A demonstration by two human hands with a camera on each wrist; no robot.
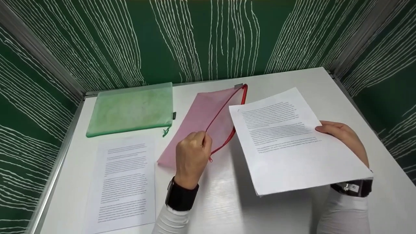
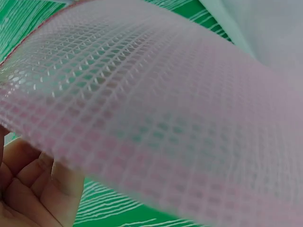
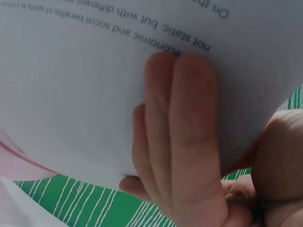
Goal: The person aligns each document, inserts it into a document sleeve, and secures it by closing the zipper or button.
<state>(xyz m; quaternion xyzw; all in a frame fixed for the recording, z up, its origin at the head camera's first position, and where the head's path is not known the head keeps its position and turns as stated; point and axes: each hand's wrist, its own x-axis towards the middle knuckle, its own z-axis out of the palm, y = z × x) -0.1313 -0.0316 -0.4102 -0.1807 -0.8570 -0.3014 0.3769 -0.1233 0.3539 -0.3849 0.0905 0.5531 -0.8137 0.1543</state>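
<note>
A pink mesh zipper pouch with a red zipper lies slanted at mid-table, its mouth gaping toward the right. My left hand grips the near edge of that mouth; the left wrist view shows the pink mesh close up beside curled fingers. My right hand holds printed sheets of paper by their right edge, tilted above the table. In the right wrist view, several straight fingers lie against the underside of the paper. The paper's upper left corner overlaps the pouch's open side in the head view.
A green mesh zipper pouch lies flat at the back left, its zipper cord hanging off the near right corner. Below it lies another printed sheet. Green panels with white lines stand around the white table.
</note>
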